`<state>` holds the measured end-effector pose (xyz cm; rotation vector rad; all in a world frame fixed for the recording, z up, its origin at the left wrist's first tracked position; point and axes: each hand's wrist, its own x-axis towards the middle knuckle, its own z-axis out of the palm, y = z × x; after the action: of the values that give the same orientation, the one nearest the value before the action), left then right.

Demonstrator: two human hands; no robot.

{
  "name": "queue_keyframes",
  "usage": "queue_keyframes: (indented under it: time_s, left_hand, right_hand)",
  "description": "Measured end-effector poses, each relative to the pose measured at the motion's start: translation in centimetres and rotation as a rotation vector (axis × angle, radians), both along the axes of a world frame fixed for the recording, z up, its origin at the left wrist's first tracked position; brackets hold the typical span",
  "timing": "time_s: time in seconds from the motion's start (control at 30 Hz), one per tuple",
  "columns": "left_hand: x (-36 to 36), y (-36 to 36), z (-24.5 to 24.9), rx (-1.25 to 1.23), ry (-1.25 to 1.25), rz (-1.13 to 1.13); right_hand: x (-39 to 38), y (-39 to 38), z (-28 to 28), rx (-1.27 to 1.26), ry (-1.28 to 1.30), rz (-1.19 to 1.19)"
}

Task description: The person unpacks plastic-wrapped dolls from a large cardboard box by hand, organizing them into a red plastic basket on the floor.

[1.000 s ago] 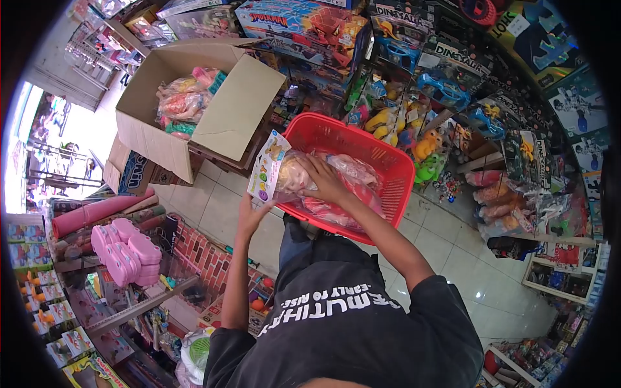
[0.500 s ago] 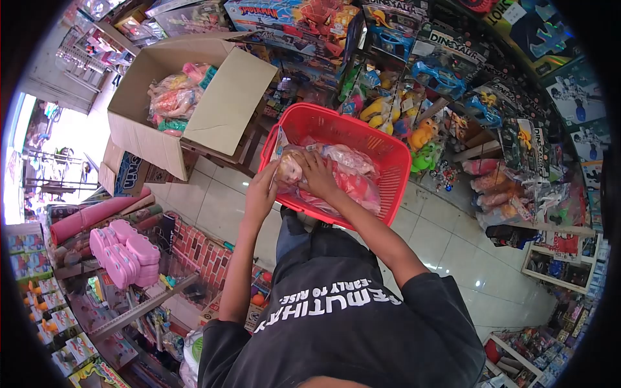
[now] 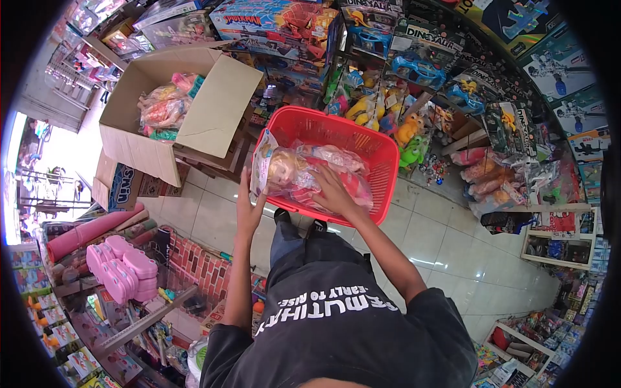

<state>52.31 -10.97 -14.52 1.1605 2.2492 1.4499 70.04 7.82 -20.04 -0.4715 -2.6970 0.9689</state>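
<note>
The floor (image 3: 453, 239) is pale glossy tile with dark joints, and it catches the light just below the red basket (image 3: 362, 139). Two dark shoes (image 3: 283, 216) stand on the tiles directly under the basket. Left of the basket, an open cardboard box (image 3: 220, 110) of bagged toys sits raised on something brown that is hard to make out. A printed carton (image 3: 119, 187) rests on the floor beneath it. Right of the basket, bagged toys (image 3: 495, 187) are heaped at the foot of the shelves (image 3: 466, 139). Farther right, a low white rack (image 3: 556, 255) stands on the tiles.
</note>
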Motion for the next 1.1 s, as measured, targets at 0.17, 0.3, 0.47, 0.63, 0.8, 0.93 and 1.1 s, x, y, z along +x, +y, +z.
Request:
queue_keyframes:
  time_s: [0.17, 0.3, 0.47, 0.63, 0.8, 0.93, 1.1]
  left_hand:
    - [2.8, -3.5, -1.7, 0.127, -0.219, 0.183]
    - [3.7, -7.1, -6.3, 0.069, -0.504, 0.238]
    - [2.7, -14.4, -18.4, -0.106, -0.888, 0.389]
    - [0.0, -19.0, -22.5, -0.693, -1.116, 0.415]
    - [-3.6, -20.1, -22.6, -0.513, -1.014, -0.017]
    - [-9.5, -22.4, -22.1, -0.559, -0.904, -0.112]
    - [-16.4, -28.7, -23.4, -0.612, -0.842, -0.106]
  right_hand:
    - [3.4, -2.9, 5.3, -0.388, 0.125, -0.075]
    - [5.5, -6.8, 6.0, -0.604, 0.023, -0.024]
    - [6.4, -10.2, -3.2, -0.811, -0.161, 0.094]
    - [7.8, -11.9, -15.8, -0.865, -0.383, -0.175]
    - [6.8, -13.6, -19.4, -0.962, -0.743, -0.568]
    - [2.1, -16.9, -19.3, -1.038, -0.661, -0.657]
    - [-5.0, -21.5, -19.6, -1.083, -0.579, -0.591]
